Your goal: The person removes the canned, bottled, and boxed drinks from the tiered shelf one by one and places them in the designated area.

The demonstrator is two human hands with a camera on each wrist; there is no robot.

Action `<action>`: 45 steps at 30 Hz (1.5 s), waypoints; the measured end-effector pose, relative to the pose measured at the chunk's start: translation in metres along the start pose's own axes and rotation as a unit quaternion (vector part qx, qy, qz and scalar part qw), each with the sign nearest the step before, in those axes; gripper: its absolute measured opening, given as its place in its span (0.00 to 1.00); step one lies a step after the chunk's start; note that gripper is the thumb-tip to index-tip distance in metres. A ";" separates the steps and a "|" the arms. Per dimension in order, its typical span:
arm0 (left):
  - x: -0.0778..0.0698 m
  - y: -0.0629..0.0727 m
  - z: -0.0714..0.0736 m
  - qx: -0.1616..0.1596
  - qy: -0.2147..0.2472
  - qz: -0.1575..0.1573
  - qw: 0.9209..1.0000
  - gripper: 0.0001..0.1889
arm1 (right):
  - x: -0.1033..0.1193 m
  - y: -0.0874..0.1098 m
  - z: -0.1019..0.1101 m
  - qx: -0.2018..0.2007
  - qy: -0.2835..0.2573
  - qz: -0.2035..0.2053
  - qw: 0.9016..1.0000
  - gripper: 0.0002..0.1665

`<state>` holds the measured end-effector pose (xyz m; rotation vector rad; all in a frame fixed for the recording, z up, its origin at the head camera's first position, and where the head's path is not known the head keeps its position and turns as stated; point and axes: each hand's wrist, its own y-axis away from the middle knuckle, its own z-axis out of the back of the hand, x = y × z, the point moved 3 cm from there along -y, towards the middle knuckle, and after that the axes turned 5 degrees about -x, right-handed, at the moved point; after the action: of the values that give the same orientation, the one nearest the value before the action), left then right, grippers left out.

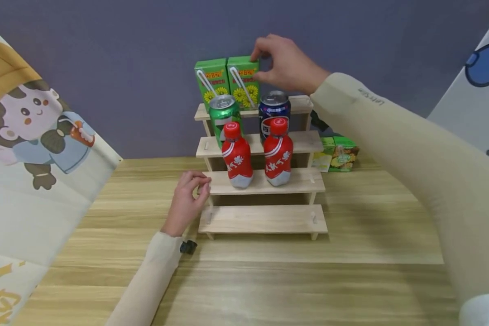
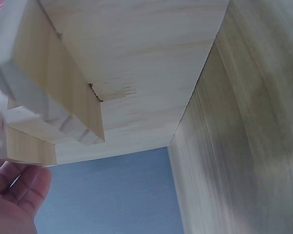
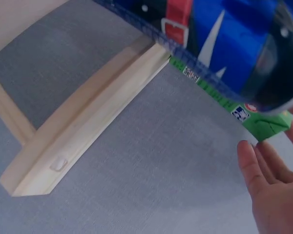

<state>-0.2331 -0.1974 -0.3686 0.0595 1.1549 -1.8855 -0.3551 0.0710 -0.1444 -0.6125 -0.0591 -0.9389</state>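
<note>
On a tiered wooden display stand (image 1: 265, 219), two green drink cartons with straws stand side by side on the top step. My right hand (image 1: 285, 61) holds the upper right corner of the right carton (image 1: 244, 83), index finger over its top, thumb at its side. In the right wrist view the fingers meet the green carton (image 3: 268, 124), partly hidden behind a blue can (image 3: 239, 34). My left hand (image 1: 187, 199) pinches the left end of a lower step with thumb and fingers. In the left wrist view its fingers (image 2: 31, 187) are at the board's end.
The left carton (image 1: 209, 77) stands beside the held one. Below are a green can (image 1: 222, 111), a dark blue can (image 1: 266, 108) and two red bottles (image 1: 236, 158). More cartons (image 1: 340, 154) lie right of the stand, near the grey back wall (image 1: 146, 81).
</note>
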 end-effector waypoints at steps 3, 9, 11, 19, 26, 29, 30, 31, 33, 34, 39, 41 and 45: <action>-0.001 0.002 0.000 0.002 0.000 0.002 1.000 0.08 | 0.002 0.000 -0.003 0.004 -0.019 -0.011 1.000 0.19; -0.003 0.002 0.002 0.000 0.001 -0.002 1.000 0.08 | 0.006 0.001 -0.002 -0.015 -0.016 0.035 0.999 0.13; -0.003 0.001 0.002 -0.004 0.001 -0.004 1.000 0.08 | 0.006 0.002 0.000 -0.027 -0.010 0.062 0.998 0.12; -0.004 0.000 -0.001 0.005 -0.002 0.001 1.000 0.08 | -0.002 0.014 0.010 -0.091 -0.020 0.115 0.989 0.10; -0.004 -0.001 -0.005 -0.002 -0.003 -0.003 1.000 0.08 | -0.012 0.030 0.055 -0.146 0.001 0.119 0.982 0.13; -0.004 -0.002 -0.005 -0.001 -0.002 -0.003 1.000 0.08 | -0.023 0.043 0.079 -0.151 0.011 0.076 0.986 0.16; -0.003 -0.002 -0.005 -0.001 -0.003 -0.003 1.000 0.08 | -0.028 0.047 0.087 -0.151 0.013 0.058 0.987 0.18; -0.003 -0.002 -0.004 -0.003 -0.002 -0.003 1.000 0.08 | -0.033 0.052 0.094 -0.149 0.015 0.032 0.988 0.19; -0.002 -0.002 -0.002 -0.006 -0.001 -0.003 1.000 0.07 | -0.044 0.061 0.105 -0.149 0.027 -0.004 0.988 0.22; -0.002 -0.002 -0.001 -0.007 0.000 -0.004 1.000 0.07 | -0.049 0.065 0.110 -0.150 0.032 -0.015 0.988 0.23; 0.003 -0.004 0.004 -0.009 -0.002 -0.007 1.000 0.07 | -0.070 0.086 0.120 -0.159 0.039 -0.034 0.986 0.18; 0.005 -0.005 0.005 -0.008 -0.005 -0.008 1.000 0.07 | -0.077 0.095 0.121 -0.160 0.043 -0.025 0.986 0.16; 0.007 -0.004 0.006 -0.008 -0.005 -0.008 1.000 0.07 | -0.088 0.111 0.116 -0.149 0.063 0.010 0.987 0.13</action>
<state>-0.2379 -0.2061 -0.3652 0.0329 1.1668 -1.8882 -0.2987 0.2441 -0.1272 -0.8257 0.2046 -0.9725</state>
